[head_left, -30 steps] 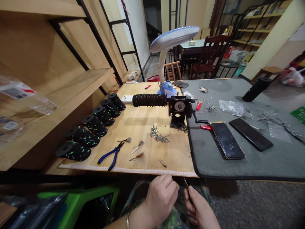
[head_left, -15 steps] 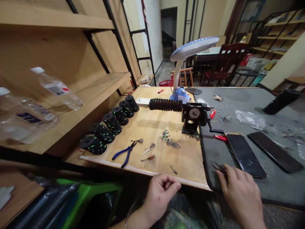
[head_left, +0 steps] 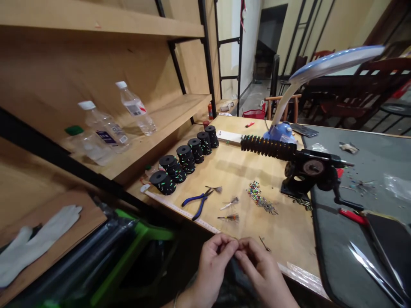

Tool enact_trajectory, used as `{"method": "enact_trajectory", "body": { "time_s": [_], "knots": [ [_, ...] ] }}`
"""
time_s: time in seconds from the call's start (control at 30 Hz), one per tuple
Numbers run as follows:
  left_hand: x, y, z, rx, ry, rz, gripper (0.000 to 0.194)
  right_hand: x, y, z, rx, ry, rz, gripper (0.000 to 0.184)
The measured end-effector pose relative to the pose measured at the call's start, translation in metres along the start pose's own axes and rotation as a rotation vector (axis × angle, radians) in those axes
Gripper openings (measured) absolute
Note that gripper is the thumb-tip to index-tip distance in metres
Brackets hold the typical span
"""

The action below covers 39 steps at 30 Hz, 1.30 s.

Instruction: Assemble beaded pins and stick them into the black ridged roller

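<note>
Fingertips of the left hand [head_left: 213,265] and right hand [head_left: 260,267] meet, pinched on a small item we cannot identify, just off the bench [head_left: 289,239] edge. We judge this fine hand work, calling for a steady pinch. Left of the winder [head_left: 308,171] we count six spools [head_left: 184,156], one pliers [head_left: 201,204], three feathered pieces [head_left: 229,204], and one bead pile [head_left: 257,196]; three bottles [head_left: 105,130] stand farther left.

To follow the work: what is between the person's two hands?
The left hand and right hand meet at the fingertips. Anything pinched there is covered by the fingers and cannot be seen.
</note>
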State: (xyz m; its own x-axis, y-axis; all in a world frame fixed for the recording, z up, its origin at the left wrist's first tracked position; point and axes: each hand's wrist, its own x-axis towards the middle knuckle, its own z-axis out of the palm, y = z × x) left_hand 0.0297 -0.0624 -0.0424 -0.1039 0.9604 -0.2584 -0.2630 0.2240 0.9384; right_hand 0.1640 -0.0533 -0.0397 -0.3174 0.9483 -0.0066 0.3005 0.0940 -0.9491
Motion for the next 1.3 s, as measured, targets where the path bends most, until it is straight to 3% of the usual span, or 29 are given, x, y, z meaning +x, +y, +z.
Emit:
{"method": "enact_trajectory", "body": {
  "time_s": [0.2,0.33,0.4,0.47,0.57,0.73,1.03,1.3],
  "knots": [
    [0.010,-0.009,-0.028,-0.047,0.192,-0.055,0.034,0.011,0.010,0.005,-0.406,0.013,-0.099,0.026],
    [0.013,-0.005,-0.055,0.068,0.336,0.079,0.033,0.022,0.006,0.007,-0.628,-0.055,-0.159,0.023],
    [0.009,-0.005,-0.066,0.203,0.353,0.185,0.028,0.029,0.004,0.010,-0.712,-0.076,-0.195,0.024],
    [0.001,-0.007,-0.072,0.386,0.301,0.330,0.021,0.035,0.003,0.013,-0.765,-0.084,-0.228,0.023],
    [-0.009,-0.010,-0.075,0.638,0.126,0.583,0.011,0.041,0.002,0.018,-0.802,-0.090,-0.261,0.021],
    [-0.011,-0.007,-0.075,0.833,-0.066,0.842,0.024,0.046,0.003,0.024,-0.837,-0.109,-0.280,0.016],
    [-0.008,-0.003,-0.076,1.029,-0.042,0.847,0.022,0.049,0.004,0.031,-0.884,-0.109,-0.275,0.015],
    [-0.004,-0.006,-0.077,1.199,-0.095,0.816,0.031,0.048,0.002,0.030,-0.912,-0.104,-0.302,0.017]
  ]
}}
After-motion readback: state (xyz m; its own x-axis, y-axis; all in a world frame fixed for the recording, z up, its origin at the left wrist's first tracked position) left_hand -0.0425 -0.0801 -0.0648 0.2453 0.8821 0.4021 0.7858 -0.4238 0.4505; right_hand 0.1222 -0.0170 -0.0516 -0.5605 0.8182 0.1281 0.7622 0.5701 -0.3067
